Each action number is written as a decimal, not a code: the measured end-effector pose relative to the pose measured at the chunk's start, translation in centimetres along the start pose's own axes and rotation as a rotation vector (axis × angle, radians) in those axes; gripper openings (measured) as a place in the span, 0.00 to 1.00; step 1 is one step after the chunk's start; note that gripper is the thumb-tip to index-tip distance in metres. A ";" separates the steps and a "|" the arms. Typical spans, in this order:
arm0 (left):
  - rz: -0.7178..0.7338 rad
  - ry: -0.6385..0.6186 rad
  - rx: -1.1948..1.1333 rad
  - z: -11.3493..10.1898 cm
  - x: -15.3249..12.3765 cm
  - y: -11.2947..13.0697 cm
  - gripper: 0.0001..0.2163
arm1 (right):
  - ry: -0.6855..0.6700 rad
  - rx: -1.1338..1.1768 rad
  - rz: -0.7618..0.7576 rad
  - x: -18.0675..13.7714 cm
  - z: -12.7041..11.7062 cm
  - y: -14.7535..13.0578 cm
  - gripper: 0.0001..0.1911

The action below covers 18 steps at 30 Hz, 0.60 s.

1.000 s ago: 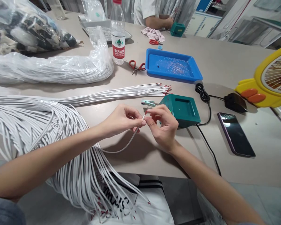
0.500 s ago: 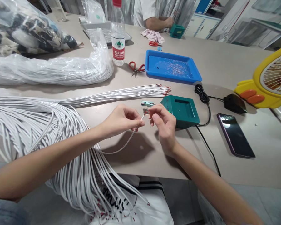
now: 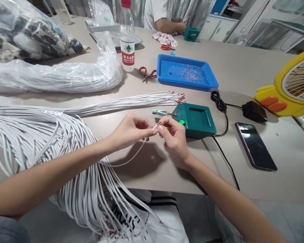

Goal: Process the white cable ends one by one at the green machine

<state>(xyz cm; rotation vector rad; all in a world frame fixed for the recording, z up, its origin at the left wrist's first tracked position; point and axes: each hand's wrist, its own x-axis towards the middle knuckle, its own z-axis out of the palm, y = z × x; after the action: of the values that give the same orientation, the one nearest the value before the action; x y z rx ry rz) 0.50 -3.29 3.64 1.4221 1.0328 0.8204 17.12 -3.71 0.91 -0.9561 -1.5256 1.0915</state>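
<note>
Between thumb and fingers, my left hand (image 3: 134, 131) pinches a white cable (image 3: 138, 153) close to its end. My right hand (image 3: 174, 136) is closed at that cable's tip, its thumb and forefinger pressed together there, and a bit of reddish wire shows between the two hands. Just beyond my right hand stands a green box-shaped device (image 3: 200, 119) with a green button, and a pale green clip (image 3: 159, 112) sticks out from its left side. A large bundle of white cables (image 3: 73, 158) spills over the table edge onto my lap, under my left forearm.
Behind my hands lies a row of white cables (image 3: 131, 101) with red ends. Farther back are red-handled scissors (image 3: 147, 73), a blue tray (image 3: 164, 81) and a water bottle (image 3: 128, 44). A phone (image 3: 255, 145) and yellow fan (image 3: 281, 84) are at right. A co-worker (image 3: 164, 20) sits opposite.
My right hand has moved slightly down and left, and its fingers have closed on the cable's tip. The device's clip and green button now show more. My left hand has stayed put.
</note>
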 end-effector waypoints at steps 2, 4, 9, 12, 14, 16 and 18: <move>0.005 0.013 -0.040 0.0 0.0 -0.1 0.08 | -0.012 -0.011 0.010 0.0 0.0 0.1 0.06; 0.012 0.018 -0.077 0.0 0.0 -0.2 0.08 | -0.031 -0.033 0.000 0.0 0.0 0.2 0.06; -0.034 -0.052 -0.141 0.0 0.0 -0.2 0.09 | 0.045 -0.096 -0.088 -0.1 0.0 0.3 0.03; -0.048 -0.110 -0.154 0.1 0.0 -0.3 0.10 | 0.099 -0.140 -0.151 -0.1 0.0 0.3 0.07; -0.051 -0.118 -0.160 0.2 0.0 -0.4 0.10 | 0.088 -0.175 -0.192 -0.1 -0.1 0.3 0.10; -0.049 -0.120 -0.147 0.1 0.1 -0.5 0.10 | 0.065 -0.202 -0.218 0.0 -0.1 0.4 0.11; -0.042 -0.122 -0.120 0.1 0.1 -0.5 0.10 | 0.053 -0.215 -0.234 0.0 -0.1 0.5 0.11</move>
<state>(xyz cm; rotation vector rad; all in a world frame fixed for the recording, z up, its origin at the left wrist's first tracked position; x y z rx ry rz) 0.56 -3.28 3.16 1.3273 0.9033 0.7433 17.28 -3.53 0.49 -0.9155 -1.6876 0.7423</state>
